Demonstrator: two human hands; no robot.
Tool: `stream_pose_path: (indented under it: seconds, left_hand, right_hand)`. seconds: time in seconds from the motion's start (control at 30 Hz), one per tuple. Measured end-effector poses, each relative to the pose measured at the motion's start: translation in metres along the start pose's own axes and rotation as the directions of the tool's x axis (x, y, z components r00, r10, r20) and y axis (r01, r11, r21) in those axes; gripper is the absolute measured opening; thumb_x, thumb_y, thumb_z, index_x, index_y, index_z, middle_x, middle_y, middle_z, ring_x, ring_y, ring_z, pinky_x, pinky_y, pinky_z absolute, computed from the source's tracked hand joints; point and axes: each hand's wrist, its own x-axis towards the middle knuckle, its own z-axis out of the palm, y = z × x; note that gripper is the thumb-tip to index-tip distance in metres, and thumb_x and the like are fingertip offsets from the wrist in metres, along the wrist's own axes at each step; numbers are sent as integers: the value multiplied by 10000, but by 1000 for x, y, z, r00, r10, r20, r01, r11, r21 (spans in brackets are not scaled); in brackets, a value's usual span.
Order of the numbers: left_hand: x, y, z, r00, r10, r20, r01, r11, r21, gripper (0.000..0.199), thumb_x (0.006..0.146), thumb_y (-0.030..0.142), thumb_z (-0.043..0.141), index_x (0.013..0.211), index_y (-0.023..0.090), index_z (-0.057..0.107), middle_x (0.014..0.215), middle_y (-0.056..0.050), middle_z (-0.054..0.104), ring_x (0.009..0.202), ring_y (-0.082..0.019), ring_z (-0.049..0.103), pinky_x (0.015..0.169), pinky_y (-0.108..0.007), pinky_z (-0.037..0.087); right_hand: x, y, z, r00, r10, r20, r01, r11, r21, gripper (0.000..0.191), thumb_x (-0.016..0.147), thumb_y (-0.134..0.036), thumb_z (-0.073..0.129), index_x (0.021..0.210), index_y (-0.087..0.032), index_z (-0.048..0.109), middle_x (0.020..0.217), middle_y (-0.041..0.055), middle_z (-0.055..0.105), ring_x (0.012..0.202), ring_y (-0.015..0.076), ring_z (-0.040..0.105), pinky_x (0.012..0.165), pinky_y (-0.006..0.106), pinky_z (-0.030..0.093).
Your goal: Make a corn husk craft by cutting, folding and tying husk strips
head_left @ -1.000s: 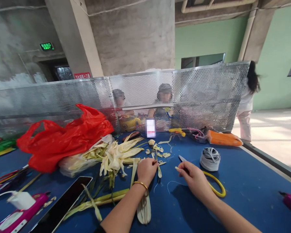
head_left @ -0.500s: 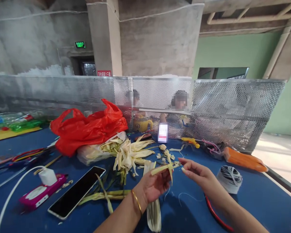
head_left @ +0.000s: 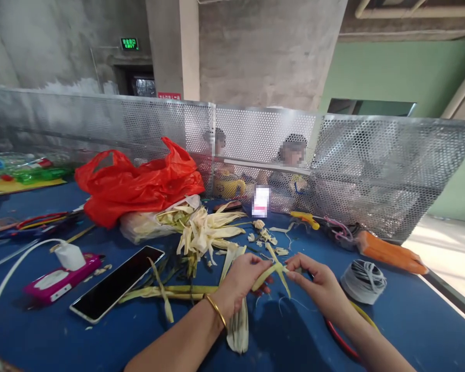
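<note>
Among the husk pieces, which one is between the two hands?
The small cross-shaped husk, between the left hand and right hand; the bunched husks by the red bag and long strips near the black phone lie aside.

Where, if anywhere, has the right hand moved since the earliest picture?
Yes, the right hand has moved leftward, judged against the white yarn ball.

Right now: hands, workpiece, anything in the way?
Left hand, right hand both pinching crossed husk strips, above the table. Husk pile beyond left hand, cord ball right of right hand; neither between them.
</note>
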Motion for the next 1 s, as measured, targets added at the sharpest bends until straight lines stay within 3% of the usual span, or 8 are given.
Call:
stream_pose_path:
  seconds: [0.1,0.2,0.3,0.4,0.5,0.6,0.8,1.0]
  left_hand:
    - [0,1,1,987,158,-6,-158,987,-32,282,712,440,688,719,182,575,549,21,597,498,-124,570,512,-227,433]
    - [0,-1,0,989,62,134,-54,997,-63,297,701,440,693,793,164,629,625,-10,640,539,-116,580,530,-213,416]
    - [0,-6,-1,991,-60,121,73,992,-103,316,619,395,763,761,151,621,685,-21,650,570,-112,590,535,-207,396]
    - [1,-9,0,995,-78,68,87,987,-133,350,591,416,779,738,157,596,640,8,609,527,-103,555,537,-224,403]
    - [1,-10,1,977,-102,186,129,982,-140,357,627,471,743,716,154,604,574,23,563,475,-79,483,533,-226,401]
    - [2,-10,2,970,-68,233,98,988,-119,356,604,453,767,730,147,638,573,22,562,495,-76,483,539,-220,390]
    - [6,-9,-2,989,139,41,-141,988,68,327,609,410,756,793,141,726,632,-4,608,546,-88,485,527,-220,321]
    - [3,-10,1,984,83,157,-98,991,90,316,634,419,729,790,145,735,654,-13,615,536,-74,443,523,-221,270]
  right_hand:
    - [0,0,1,998,-66,-9,65,995,-72,248,845,-417,554,718,-207,590,812,31,643,835,203,593,865,345,433]
    - [-1,0,2,984,-179,16,179,971,-158,200,878,-356,526,745,-221,589,811,25,654,861,199,602,1028,428,330]
    - [-1,1,2,952,-305,13,296,911,-289,152,898,-298,516,782,-229,586,843,30,657,907,199,599,1068,470,279]
    - [-2,3,2,924,-382,20,357,843,-402,128,907,-268,514,804,-229,579,874,36,655,932,195,595,1059,477,296]
    - [-2,4,3,910,-410,63,394,808,-439,120,912,-246,501,816,-227,570,883,41,653,937,192,597,1053,475,312]
    - [-2,4,3,904,-417,88,414,807,-422,106,907,-237,513,812,-226,560,866,37,650,923,190,604,1039,464,339]
    - [-2,5,3,920,-391,-7,358,850,-387,86,915,-223,497,840,-236,538,1007,49,667,1044,211,602,1026,451,359]
    - [-4,2,5,918,-386,-94,301,829,-471,129,923,-225,495,832,-237,584,846,-2,682,888,180,644,1059,474,269]
